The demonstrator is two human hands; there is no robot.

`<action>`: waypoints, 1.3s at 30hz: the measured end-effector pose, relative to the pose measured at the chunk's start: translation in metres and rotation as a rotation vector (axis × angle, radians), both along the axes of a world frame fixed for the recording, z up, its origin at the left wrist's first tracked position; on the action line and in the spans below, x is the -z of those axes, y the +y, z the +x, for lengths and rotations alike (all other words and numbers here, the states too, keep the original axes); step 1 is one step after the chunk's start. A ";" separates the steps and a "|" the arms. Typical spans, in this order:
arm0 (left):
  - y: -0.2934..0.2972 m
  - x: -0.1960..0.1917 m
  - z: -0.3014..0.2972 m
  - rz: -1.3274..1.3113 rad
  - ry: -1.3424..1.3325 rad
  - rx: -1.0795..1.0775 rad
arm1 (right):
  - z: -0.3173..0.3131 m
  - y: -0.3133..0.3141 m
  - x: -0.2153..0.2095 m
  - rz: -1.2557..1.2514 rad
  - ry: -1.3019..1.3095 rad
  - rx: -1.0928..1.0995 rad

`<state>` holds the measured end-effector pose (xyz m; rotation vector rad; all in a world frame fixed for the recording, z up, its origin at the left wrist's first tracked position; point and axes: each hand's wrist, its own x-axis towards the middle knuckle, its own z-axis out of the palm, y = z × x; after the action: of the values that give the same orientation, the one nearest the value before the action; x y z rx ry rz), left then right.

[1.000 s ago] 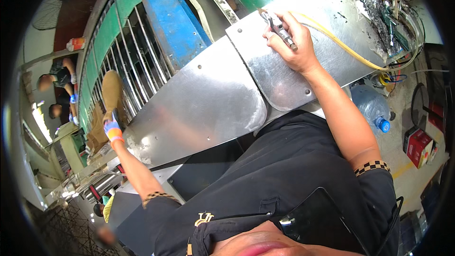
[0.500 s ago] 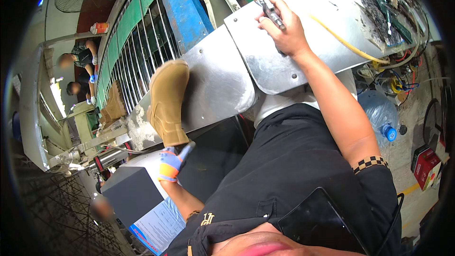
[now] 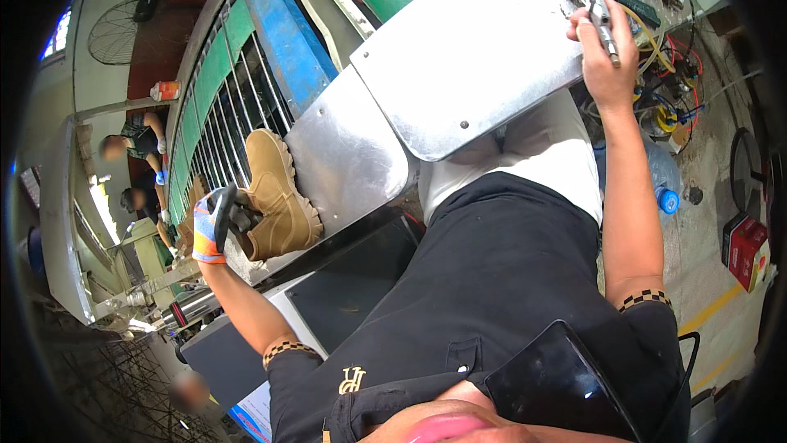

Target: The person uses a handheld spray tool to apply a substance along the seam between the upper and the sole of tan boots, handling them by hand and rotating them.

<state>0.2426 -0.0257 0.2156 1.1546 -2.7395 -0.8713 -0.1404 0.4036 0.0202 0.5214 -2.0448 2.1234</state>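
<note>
My left hand (image 3: 209, 226), in an orange and blue glove with dark grey fingers, grips a tan boot (image 3: 275, 189) at its shaft opening. The boot is tilted, its lugged sole turned to the right, over the left end of the metal table (image 3: 348, 144). Part of the gloved fingers is hidden at the opening. My bare right hand (image 3: 611, 58) is closed round a small silver metal hand tool (image 3: 602, 23) with a narrow cylindrical end. It is raised at the table's right end, close to a pile of tools.
A barred conveyor (image 3: 234, 107) with a blue beam (image 3: 287, 33) runs beyond the boot. Tools and a yellow hose (image 3: 652, 37) crowd the table's far right. A large water bottle (image 3: 660, 177) and a red box (image 3: 744, 250) stand at right. Two people (image 3: 143, 140) work at far left.
My left hand has moved up and left, and the boot has turned so its sole faces right. My right hand has carried the metal tool to the right, towards the tool pile.
</note>
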 end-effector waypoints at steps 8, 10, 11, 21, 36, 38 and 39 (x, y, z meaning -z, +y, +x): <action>-0.123 0.077 -0.008 0.435 0.651 -0.501 | 0.002 0.001 0.010 0.149 0.046 0.124; -0.107 0.103 -0.023 0.851 0.490 -0.402 | 0.003 0.003 0.012 0.198 0.108 0.140; -0.090 0.116 -0.028 1.049 0.396 -0.400 | 0.004 0.005 0.012 0.211 0.123 0.135; -0.086 0.105 -0.115 0.100 -0.269 -0.044 | 0.013 -0.003 0.018 0.015 -0.074 0.119; 0.102 0.009 -0.099 -0.532 1.014 0.276 | 0.055 -0.041 -0.028 0.037 0.024 -0.500; 0.082 0.029 -0.133 -0.377 1.110 0.363 | 0.059 -0.050 -0.049 0.161 0.221 -0.600; 0.075 0.031 -0.150 -0.334 1.095 0.565 | 0.062 -0.055 -0.060 0.103 0.155 -0.653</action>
<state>0.0924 0.0491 0.1842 -0.2002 -2.0766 -0.7011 -0.0782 0.3482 0.0799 1.4896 -2.0923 2.1814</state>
